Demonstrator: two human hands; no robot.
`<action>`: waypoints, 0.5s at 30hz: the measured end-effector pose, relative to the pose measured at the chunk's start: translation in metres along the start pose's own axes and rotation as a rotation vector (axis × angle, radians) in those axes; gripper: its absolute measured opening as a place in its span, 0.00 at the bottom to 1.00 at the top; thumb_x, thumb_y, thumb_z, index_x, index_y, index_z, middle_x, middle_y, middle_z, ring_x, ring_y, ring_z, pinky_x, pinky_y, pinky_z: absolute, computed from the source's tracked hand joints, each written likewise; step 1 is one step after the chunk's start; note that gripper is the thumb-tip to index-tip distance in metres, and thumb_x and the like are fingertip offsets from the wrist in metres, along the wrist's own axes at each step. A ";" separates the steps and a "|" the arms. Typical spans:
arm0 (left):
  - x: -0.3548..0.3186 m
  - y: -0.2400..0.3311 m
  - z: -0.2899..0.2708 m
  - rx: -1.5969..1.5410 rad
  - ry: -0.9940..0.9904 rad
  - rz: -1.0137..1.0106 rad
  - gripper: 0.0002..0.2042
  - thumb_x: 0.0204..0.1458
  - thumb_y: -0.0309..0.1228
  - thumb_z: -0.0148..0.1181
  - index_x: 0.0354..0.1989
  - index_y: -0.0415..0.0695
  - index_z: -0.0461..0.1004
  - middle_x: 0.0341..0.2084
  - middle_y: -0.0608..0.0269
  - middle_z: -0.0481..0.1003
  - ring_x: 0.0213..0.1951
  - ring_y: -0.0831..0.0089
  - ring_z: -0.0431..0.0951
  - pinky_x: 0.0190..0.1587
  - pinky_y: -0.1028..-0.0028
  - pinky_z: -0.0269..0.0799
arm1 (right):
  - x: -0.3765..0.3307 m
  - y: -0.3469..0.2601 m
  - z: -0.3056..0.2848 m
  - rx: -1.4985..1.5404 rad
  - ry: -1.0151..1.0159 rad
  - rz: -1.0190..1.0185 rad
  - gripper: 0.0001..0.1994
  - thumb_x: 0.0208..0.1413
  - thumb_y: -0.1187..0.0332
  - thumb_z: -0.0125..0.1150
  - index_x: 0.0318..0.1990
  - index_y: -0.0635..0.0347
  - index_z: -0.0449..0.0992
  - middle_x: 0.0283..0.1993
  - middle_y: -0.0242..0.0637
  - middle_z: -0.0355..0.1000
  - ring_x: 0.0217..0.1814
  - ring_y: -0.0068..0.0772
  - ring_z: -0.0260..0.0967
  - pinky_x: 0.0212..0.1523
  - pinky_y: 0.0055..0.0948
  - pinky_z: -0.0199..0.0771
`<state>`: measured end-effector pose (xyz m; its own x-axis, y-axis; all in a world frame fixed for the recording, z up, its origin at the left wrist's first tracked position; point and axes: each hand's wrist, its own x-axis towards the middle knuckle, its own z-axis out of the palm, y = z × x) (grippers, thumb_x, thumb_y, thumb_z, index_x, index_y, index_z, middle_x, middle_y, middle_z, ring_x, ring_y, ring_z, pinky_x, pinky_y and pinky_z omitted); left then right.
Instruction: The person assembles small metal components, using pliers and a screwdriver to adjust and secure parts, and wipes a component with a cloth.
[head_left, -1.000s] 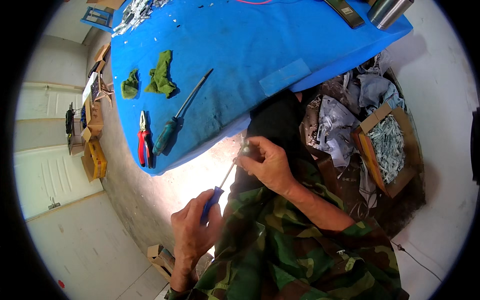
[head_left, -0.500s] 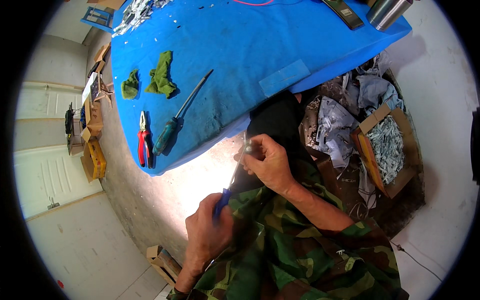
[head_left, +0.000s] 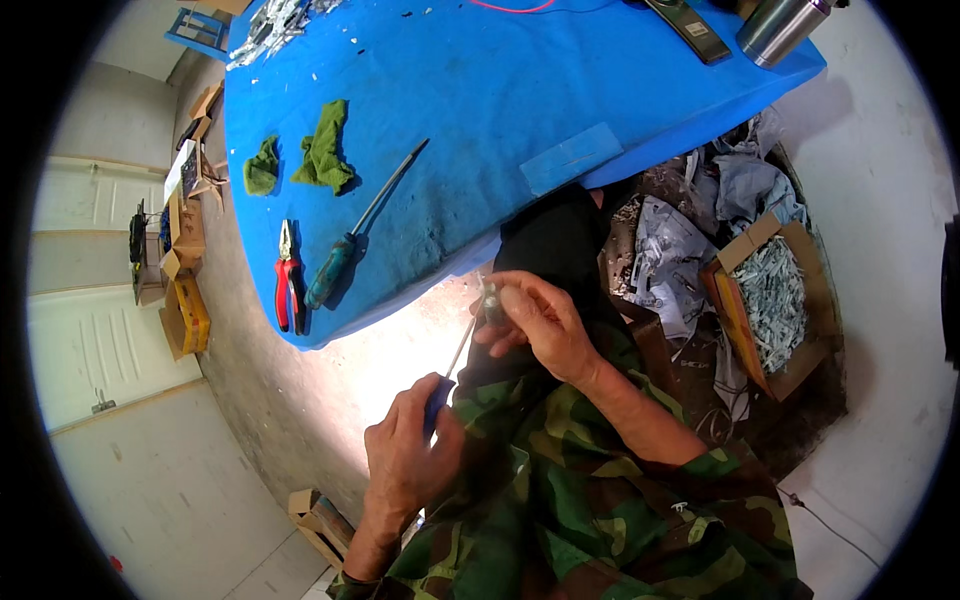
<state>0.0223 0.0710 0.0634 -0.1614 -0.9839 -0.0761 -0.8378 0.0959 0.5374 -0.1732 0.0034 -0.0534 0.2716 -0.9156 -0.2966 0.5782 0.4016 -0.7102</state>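
My left hand is closed round the blue handle of a screwdriver, whose thin metal shaft slants up and to the right. In front of my lap, my right hand pinches a small shiny metal piece between thumb and fingers. The shaft's upper end reaches this piece; whether it touches it is hard to tell. Beyond my hands, on the blue-covered table, lie red-handled pliers and a larger screwdriver with a teal handle.
Two green cloths lie on the table. Farther back are a pile of metal scraps, a phone and a steel flask. To my right, a cardboard box holds many small metal strips, beside grey plastic bags.
My right hand has turned slightly, and its lower fingers show more below the metal piece. My left hand has shifted a little left and up with the screwdriver.
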 end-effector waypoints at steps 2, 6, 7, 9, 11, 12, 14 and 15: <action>-0.001 -0.002 0.000 0.037 -0.009 0.027 0.19 0.54 0.18 0.62 0.55 0.37 0.75 0.38 0.45 0.83 0.35 0.54 0.88 0.38 0.64 0.84 | 0.002 -0.002 -0.001 0.010 0.007 0.053 0.13 0.75 0.64 0.55 0.57 0.64 0.73 0.50 0.40 0.80 0.42 0.29 0.83 0.35 0.24 0.84; 0.001 -0.005 0.004 0.080 0.049 0.117 0.20 0.53 0.23 0.66 0.56 0.43 0.76 0.38 0.54 0.83 0.30 0.57 0.85 0.30 0.62 0.81 | 0.006 0.000 -0.003 0.003 0.009 0.089 0.13 0.75 0.63 0.54 0.56 0.62 0.73 0.51 0.42 0.80 0.44 0.30 0.83 0.36 0.25 0.86; 0.002 -0.004 0.003 0.086 0.043 0.117 0.21 0.52 0.23 0.66 0.56 0.43 0.76 0.38 0.54 0.83 0.29 0.57 0.85 0.30 0.62 0.81 | 0.006 0.000 -0.004 0.023 0.010 0.096 0.12 0.75 0.63 0.54 0.56 0.61 0.73 0.51 0.42 0.80 0.44 0.30 0.83 0.36 0.25 0.86; 0.004 -0.001 0.001 0.106 0.036 0.123 0.20 0.52 0.23 0.66 0.56 0.43 0.76 0.37 0.55 0.83 0.29 0.57 0.85 0.29 0.63 0.80 | 0.006 0.002 -0.006 0.074 0.014 0.107 0.12 0.75 0.63 0.54 0.56 0.61 0.73 0.51 0.42 0.80 0.45 0.31 0.83 0.36 0.26 0.86; 0.005 0.001 -0.001 0.133 0.036 0.132 0.20 0.52 0.24 0.66 0.55 0.43 0.77 0.35 0.57 0.82 0.27 0.57 0.84 0.28 0.63 0.80 | 0.006 0.004 -0.006 0.122 0.017 0.114 0.11 0.75 0.63 0.54 0.56 0.60 0.73 0.52 0.42 0.79 0.46 0.32 0.83 0.37 0.26 0.87; 0.006 0.005 -0.003 0.146 0.031 0.132 0.20 0.52 0.24 0.66 0.55 0.43 0.77 0.34 0.58 0.82 0.27 0.58 0.84 0.28 0.63 0.79 | 0.006 0.005 -0.007 0.145 0.019 0.115 0.11 0.75 0.63 0.54 0.56 0.60 0.73 0.52 0.42 0.79 0.46 0.32 0.83 0.37 0.27 0.87; 0.009 0.012 -0.006 0.176 0.020 0.133 0.19 0.52 0.25 0.66 0.54 0.43 0.78 0.33 0.59 0.81 0.26 0.58 0.83 0.27 0.63 0.79 | 0.007 0.007 -0.008 0.192 0.021 0.125 0.11 0.76 0.63 0.53 0.56 0.59 0.73 0.53 0.43 0.80 0.48 0.36 0.83 0.38 0.29 0.88; 0.010 0.013 -0.006 0.176 0.020 0.139 0.19 0.51 0.25 0.66 0.54 0.44 0.78 0.32 0.59 0.81 0.25 0.58 0.82 0.26 0.63 0.78 | 0.008 0.008 -0.009 0.215 0.021 0.133 0.11 0.76 0.63 0.53 0.56 0.59 0.73 0.53 0.44 0.80 0.50 0.39 0.84 0.39 0.31 0.90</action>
<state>0.0126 0.0615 0.0748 -0.2725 -0.9621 0.0056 -0.8868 0.2534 0.3865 -0.1739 -0.0011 -0.0671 0.3411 -0.8537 -0.3934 0.6897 0.5117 -0.5124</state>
